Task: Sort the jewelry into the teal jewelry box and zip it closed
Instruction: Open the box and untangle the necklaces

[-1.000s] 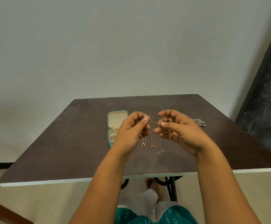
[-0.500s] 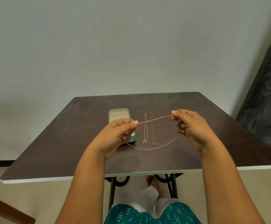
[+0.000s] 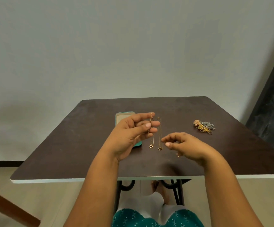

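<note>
The teal jewelry box (image 3: 124, 115) lies open on the dark table (image 3: 77, 148), mostly hidden behind my left hand (image 3: 131, 133). That hand is raised and pinches a thin gold chain (image 3: 151, 120) between thumb and fingers, so the chain stands upright. Two fine gold necklaces lie side by side on the table just right of the box, one with a ring pendant (image 3: 151, 146), the other with a small pendant (image 3: 160, 148). My right hand (image 3: 187, 147) hovers low beside them with its fingers loosely curled. A bit of gold (image 3: 178, 155) peeks out beneath it.
A small heap of gold and grey jewelry (image 3: 204, 126) sits at the right of the table. The table's white front edge (image 3: 100, 179) is close to me, with black metal legs below. A dark panel stands at the far right.
The chain was stretched level between both hands. Now my left hand has lifted and holds it upright, and my right hand has dropped toward the table, uncovering the heap of jewelry.
</note>
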